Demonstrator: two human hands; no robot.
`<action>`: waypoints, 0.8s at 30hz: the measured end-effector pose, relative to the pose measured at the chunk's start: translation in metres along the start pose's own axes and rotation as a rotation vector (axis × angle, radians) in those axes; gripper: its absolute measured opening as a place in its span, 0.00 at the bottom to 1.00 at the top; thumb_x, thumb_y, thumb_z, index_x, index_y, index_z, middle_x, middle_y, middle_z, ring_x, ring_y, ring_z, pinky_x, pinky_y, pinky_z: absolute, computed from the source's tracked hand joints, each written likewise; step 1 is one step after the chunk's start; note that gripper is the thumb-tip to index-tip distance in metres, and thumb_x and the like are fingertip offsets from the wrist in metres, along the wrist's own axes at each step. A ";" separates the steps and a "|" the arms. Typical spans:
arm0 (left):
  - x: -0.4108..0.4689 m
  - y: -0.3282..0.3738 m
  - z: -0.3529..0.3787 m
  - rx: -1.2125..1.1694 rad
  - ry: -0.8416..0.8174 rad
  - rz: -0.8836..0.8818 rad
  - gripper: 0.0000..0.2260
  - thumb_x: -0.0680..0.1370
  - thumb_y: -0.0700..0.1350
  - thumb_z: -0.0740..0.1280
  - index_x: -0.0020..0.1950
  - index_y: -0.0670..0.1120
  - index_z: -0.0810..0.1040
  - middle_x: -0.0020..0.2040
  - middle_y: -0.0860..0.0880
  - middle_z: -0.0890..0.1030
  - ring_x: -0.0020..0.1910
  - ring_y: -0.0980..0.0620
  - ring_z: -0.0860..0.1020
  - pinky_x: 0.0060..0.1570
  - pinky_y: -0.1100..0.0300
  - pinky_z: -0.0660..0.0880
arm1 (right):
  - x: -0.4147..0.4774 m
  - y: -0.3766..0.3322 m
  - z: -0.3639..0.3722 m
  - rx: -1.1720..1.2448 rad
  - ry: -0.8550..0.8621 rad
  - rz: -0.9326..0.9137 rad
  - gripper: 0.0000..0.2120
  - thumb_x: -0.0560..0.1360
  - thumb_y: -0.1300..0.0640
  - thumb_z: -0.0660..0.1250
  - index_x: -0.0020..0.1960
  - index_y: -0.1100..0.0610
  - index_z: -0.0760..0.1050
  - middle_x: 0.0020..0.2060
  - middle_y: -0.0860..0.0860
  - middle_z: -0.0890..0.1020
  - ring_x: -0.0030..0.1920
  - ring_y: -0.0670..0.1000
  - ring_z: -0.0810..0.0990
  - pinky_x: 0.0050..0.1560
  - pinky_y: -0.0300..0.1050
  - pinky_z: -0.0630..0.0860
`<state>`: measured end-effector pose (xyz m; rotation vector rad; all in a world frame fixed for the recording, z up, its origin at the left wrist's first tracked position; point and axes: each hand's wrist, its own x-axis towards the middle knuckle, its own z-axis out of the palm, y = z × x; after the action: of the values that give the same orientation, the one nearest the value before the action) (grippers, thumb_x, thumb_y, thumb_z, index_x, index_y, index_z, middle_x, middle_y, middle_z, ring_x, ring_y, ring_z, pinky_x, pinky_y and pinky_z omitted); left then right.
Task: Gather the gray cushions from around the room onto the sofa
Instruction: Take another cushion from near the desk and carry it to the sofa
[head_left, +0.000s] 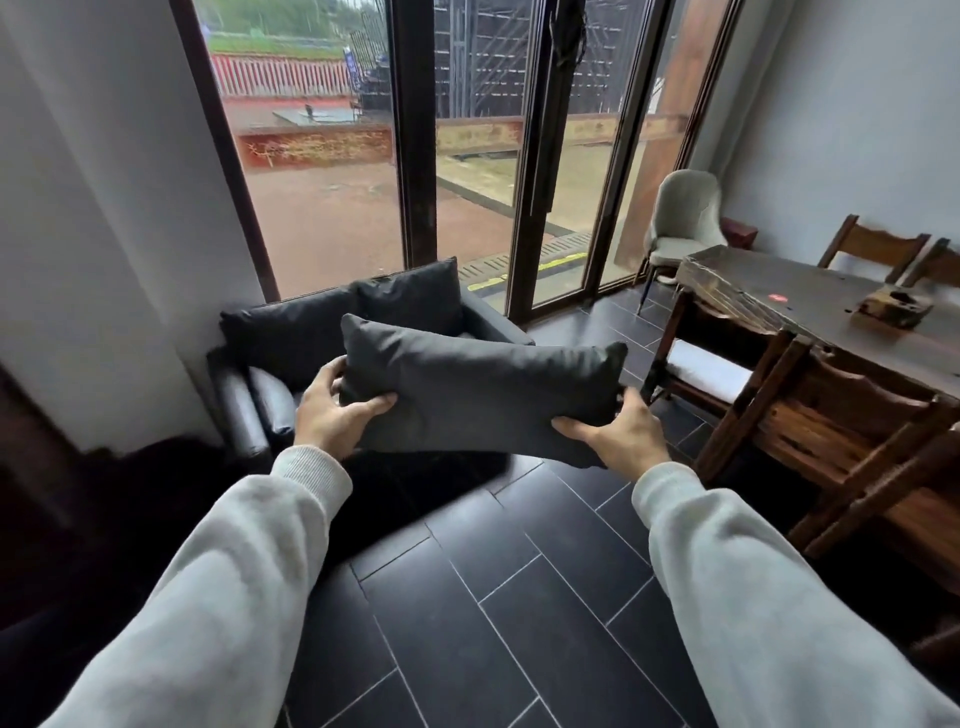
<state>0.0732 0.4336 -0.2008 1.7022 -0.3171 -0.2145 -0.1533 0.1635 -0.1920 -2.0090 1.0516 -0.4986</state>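
Holds cushion (483, 395) aloft over floor, just before sofa (236, 410): left hand (332, 413) curled round left end, right hand (621, 436) curled round lower right corner. Against sofa back, second cushion (410, 299) upright.

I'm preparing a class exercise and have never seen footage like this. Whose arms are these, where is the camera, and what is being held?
There is no machine here. A person wears a wide-angle camera on the head, looking forward and down, so you see their own sleeved arms. The left grip and right grip, both bare hands, hold a dark gray cushion by its two ends above the tiled floor. Ahead stands a dark sofa by the window, with another gray cushion propped against its back. A wooden table stands to the right.
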 end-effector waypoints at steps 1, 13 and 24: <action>0.012 -0.002 0.000 0.008 0.007 -0.004 0.34 0.69 0.41 0.83 0.72 0.52 0.76 0.59 0.46 0.84 0.59 0.49 0.83 0.63 0.49 0.80 | 0.011 -0.004 0.007 0.001 -0.005 0.003 0.47 0.61 0.38 0.85 0.73 0.55 0.72 0.62 0.52 0.82 0.66 0.57 0.80 0.62 0.45 0.74; 0.182 -0.022 0.057 0.123 0.028 -0.029 0.37 0.65 0.50 0.84 0.72 0.58 0.75 0.61 0.50 0.83 0.60 0.51 0.80 0.60 0.55 0.77 | 0.187 -0.018 0.062 0.027 -0.020 -0.014 0.48 0.60 0.40 0.86 0.74 0.54 0.71 0.66 0.54 0.82 0.67 0.58 0.80 0.68 0.53 0.76; 0.347 -0.002 0.142 0.210 0.057 -0.074 0.37 0.67 0.48 0.84 0.74 0.55 0.74 0.65 0.47 0.81 0.65 0.46 0.79 0.67 0.45 0.77 | 0.392 -0.035 0.085 0.076 -0.079 -0.039 0.48 0.60 0.41 0.87 0.74 0.52 0.73 0.64 0.52 0.84 0.64 0.56 0.82 0.66 0.51 0.78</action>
<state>0.3551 0.1868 -0.2121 1.9257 -0.2409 -0.1925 0.1453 -0.1050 -0.2230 -1.9692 0.9336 -0.4682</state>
